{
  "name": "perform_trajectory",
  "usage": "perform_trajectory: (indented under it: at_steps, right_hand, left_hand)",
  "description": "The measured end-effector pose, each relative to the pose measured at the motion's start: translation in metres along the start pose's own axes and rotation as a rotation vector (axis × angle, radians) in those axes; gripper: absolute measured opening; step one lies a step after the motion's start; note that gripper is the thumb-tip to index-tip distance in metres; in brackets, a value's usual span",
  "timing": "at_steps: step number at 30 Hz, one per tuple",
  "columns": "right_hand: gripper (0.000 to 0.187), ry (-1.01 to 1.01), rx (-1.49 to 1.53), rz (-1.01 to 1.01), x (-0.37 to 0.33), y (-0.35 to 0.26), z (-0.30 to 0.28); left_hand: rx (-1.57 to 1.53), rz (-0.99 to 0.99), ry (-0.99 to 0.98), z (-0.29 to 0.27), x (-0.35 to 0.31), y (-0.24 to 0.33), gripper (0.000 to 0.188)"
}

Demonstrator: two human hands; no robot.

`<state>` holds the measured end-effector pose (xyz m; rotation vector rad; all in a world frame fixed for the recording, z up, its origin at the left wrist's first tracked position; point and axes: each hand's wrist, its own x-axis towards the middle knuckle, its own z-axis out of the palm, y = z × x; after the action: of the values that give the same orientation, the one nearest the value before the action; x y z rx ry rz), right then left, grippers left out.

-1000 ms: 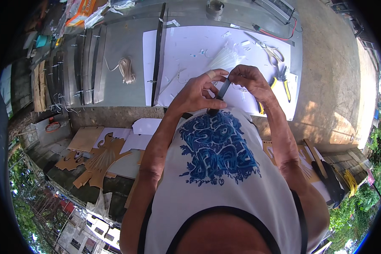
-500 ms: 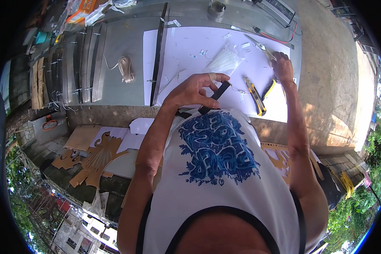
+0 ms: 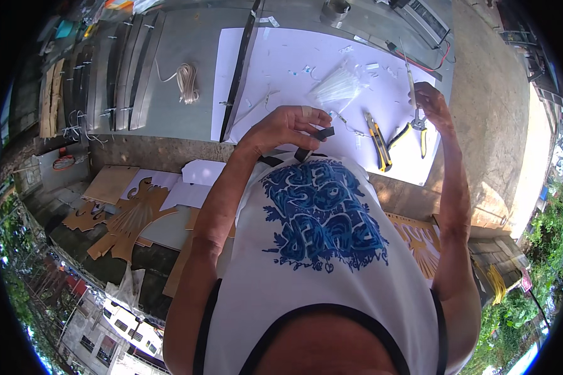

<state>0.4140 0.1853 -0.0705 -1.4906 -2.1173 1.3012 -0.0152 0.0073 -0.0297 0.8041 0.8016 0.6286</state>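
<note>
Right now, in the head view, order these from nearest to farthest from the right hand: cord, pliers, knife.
1. Pliers, just below the right hand in view.
2. Knife, left of the pliers.
3. Cord, far left on the grey table.

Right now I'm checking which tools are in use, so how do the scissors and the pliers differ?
The scissors are gripped in the right hand, while the pliers lie on the white sheet, not held. The scissors' blades are long and slim; the pliers' head is short and stubby. The scissors' blades point away from the person, whereas the pliers' handles spread toward the person. Both have greyish, metal-looking working ends.
</note>
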Motion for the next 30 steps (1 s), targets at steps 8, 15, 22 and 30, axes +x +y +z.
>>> perform_trajectory:
  at_steps: [8,15,22,30]
  right_hand:
    - [0.037,0.134,0.833,-0.015,-0.034,-0.100,0.040]
    - [0.027,-0.044,0.734,0.262,-0.062,-0.159,0.151]
    - [0.029,-0.032,0.807,0.216,-0.061,-0.164,0.171]
    - [0.026,-0.076,0.723,0.142,-0.045,-0.171,0.146]
  left_hand:
    - [-0.076,0.039,-0.004,0.003,-0.013,0.001,0.074]
    - [-0.047,0.051,-0.006,0.007,-0.016,0.004,0.080]
    - [0.003,0.048,-0.017,0.008,-0.019,0.007,0.081]
    - [0.488,0.131,-0.005,0.018,-0.014,0.022,0.077]
